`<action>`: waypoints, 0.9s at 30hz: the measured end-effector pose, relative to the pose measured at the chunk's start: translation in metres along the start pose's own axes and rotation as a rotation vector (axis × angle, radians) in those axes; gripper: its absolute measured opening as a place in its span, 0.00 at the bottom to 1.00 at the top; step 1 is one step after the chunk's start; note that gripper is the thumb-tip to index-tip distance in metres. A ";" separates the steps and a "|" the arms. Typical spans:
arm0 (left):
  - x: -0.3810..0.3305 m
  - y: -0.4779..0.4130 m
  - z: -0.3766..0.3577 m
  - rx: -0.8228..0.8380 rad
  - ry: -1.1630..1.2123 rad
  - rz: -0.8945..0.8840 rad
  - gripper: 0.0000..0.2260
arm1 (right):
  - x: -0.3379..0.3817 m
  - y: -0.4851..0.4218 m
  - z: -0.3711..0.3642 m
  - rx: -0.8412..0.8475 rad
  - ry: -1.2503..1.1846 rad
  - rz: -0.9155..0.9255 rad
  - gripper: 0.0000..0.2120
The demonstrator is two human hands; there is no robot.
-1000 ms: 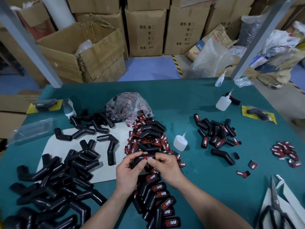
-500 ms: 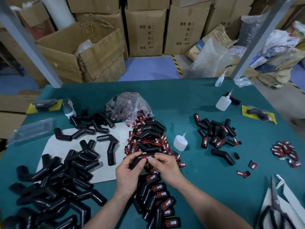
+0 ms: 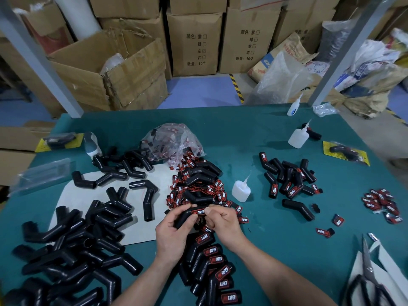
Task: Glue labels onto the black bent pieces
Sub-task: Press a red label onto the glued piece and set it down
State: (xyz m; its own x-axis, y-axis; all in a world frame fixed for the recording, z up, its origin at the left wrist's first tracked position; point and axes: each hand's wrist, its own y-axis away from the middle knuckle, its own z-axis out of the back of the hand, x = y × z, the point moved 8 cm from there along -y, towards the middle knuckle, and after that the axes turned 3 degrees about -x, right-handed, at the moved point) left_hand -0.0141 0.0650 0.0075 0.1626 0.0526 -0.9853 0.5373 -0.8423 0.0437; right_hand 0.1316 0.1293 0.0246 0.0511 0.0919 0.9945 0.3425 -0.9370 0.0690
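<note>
a crooked label and sticky fingertips are the risks here

we see the left hand (image 3: 174, 228) wrapped round the lower leg of a black bent piece (image 3: 184, 217), holding it just above the table (image 3: 276, 250), over the near edge of the loose label heap (image 3: 198, 191). the right hand (image 3: 223, 224) pinches the other end of the piece, where a red-and-black label (image 3: 198, 212) sits on its upper leg, thumb and forefinger at the label's edge. we judge this to be the pressing-down step.

if the glue is wet, a sideways push from the thumb could slide the label askew or lift a corner off the rounded surface. squeezed-out glue could catch the fingertips or smear the printed face; we cannot tell whether any shows at the edges. released too soon, the label may curl up. laid too early in the finished row (image 3: 218, 272) between the wrists, it could stick to a neighbour. the glue bottle (image 3: 240, 191) stands upright just right of the heap, close enough for a reaching hand to knock.
</note>
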 end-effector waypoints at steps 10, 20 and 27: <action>0.001 -0.002 0.002 -0.009 0.010 0.013 0.14 | -0.004 -0.002 0.002 0.009 0.078 0.025 0.06; -0.004 0.001 0.000 0.008 -0.017 -0.044 0.14 | -0.004 -0.002 0.003 -0.005 0.033 0.003 0.23; -0.007 0.001 0.000 0.021 -0.038 -0.078 0.15 | -0.006 -0.003 0.001 0.002 0.025 0.000 0.23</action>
State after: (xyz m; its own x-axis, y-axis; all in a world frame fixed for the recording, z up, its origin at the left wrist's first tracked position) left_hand -0.0143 0.0638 0.0148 0.0890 0.0983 -0.9912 0.5297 -0.8474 -0.0365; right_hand 0.1319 0.1317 0.0188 0.0272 0.0835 0.9961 0.3446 -0.9362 0.0690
